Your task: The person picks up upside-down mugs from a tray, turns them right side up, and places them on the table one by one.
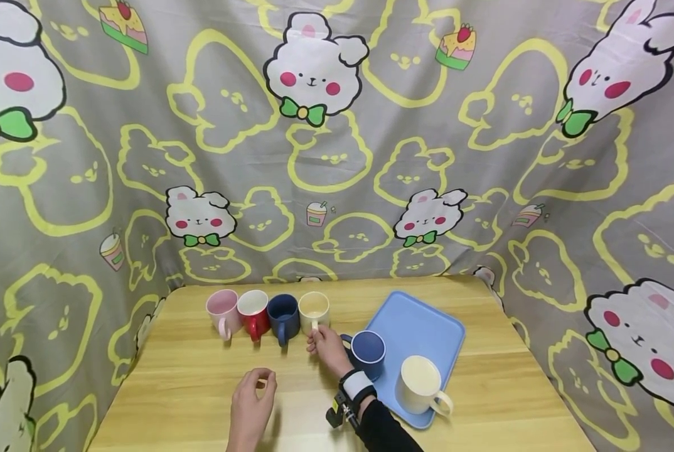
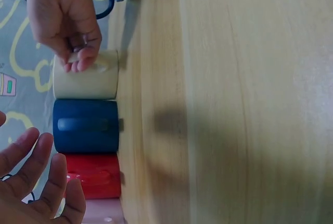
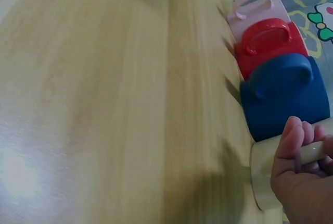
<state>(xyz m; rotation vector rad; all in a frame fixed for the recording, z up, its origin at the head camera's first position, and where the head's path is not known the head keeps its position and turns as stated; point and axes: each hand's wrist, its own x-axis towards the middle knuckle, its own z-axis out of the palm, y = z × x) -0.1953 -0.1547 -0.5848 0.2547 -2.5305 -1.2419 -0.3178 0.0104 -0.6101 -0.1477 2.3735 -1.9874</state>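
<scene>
The upright cream mug [image 1: 314,309] is gripped by its handle [image 3: 313,152], directed into the right hand's [image 1: 330,350] curled fingers; left hand [image 1: 251,402] loosely bent, empty.

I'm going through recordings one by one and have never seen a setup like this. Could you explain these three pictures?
There is no machine: a person works bare-handed. The wide picture is taken from the person's head, looking forward and down. The other two are taken from the left and right wrists.

On the wooden table stands a row: pink mug, red mug, blue mug, cream mug. Right of them lies a blue tray, with a second cream mug on it and a second blue mug at its left edge.

The right hand grips the handle of the row's cream mug. The left hand holds nothing.
</scene>
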